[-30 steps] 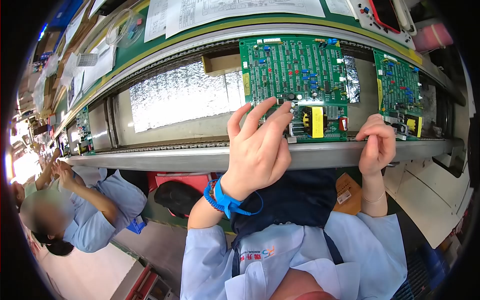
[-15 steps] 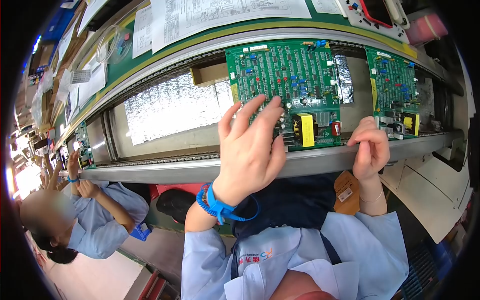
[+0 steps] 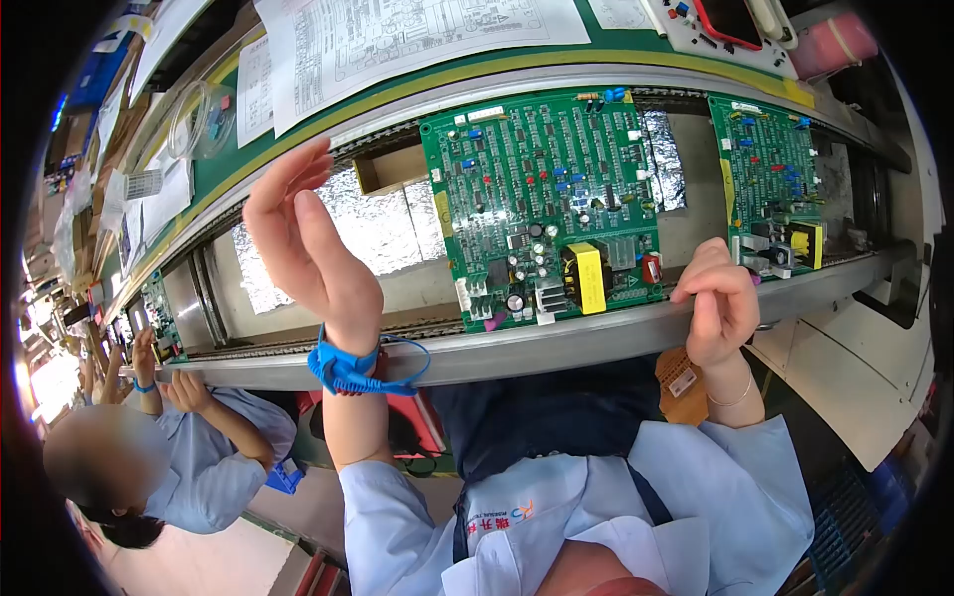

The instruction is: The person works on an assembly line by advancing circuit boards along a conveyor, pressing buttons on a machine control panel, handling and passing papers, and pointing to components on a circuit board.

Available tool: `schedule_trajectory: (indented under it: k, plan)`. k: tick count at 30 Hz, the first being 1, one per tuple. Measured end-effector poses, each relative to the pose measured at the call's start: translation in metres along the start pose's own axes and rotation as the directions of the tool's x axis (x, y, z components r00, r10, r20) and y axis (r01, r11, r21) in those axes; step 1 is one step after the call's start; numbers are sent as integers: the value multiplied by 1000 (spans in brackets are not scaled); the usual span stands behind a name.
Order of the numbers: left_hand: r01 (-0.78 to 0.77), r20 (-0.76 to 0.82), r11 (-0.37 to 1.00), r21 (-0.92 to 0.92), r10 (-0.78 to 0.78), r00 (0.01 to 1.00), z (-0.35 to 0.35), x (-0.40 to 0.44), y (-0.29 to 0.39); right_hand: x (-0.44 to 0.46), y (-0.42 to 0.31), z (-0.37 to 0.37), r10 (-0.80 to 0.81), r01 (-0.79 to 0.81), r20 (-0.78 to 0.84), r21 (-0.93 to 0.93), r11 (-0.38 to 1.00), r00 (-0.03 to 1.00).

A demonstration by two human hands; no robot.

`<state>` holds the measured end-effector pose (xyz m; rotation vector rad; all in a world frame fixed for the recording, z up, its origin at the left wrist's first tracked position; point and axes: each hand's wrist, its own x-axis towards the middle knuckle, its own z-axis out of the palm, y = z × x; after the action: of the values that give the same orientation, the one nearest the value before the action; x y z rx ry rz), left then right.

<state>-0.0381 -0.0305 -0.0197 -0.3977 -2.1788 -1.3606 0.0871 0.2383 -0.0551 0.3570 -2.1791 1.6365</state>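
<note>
My left hand (image 3: 316, 238), with a blue coiled wrist strap (image 3: 353, 366), is raised over the conveyor left of the large green circuit board (image 3: 542, 214). Its fingers are stretched, its thumb is apart, and it holds nothing. The board carries a yellow transformer (image 3: 588, 278), capacitors and heat sinks along its near edge. My right hand (image 3: 717, 303) is at the near rail (image 3: 556, 343), right of this board, with fingers curled toward the thumb. Whatever they may hold is hidden. Beyond that hand lies a second green circuit board (image 3: 765, 179).
Drawings (image 3: 427, 50) and a red-edged phone (image 3: 728, 22) lie on the bench behind the conveyor. A foil sheet (image 3: 402, 228) is left of the large board. At far left, a co-worker's hand (image 3: 145, 356) is near another board (image 3: 159, 308).
My left hand has left the large board and moved left, its fingers now off the components. My right hand stays curled at the rail. The view has shifted slightly.
</note>
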Motion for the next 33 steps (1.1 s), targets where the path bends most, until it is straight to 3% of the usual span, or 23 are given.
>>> schedule_trajectory:
  k: [2, 9, 33]
  plan:
    - [99, -13, 993, -69, -100, 995, 5, -4, -10, 0, 0, 0, 8, -8, -4, -8, 1000, 1000]
    - [245, 51, 956, -163, -240, 969, 1, -4, -26, 1, -1, 1, 77, -77, -67, 5, 997, 995]
    - [258, 113, 951, -172, -241, 964, 3, -10, -23, -2, 0, 0, 98, -100, -80, -21, 995, 992]
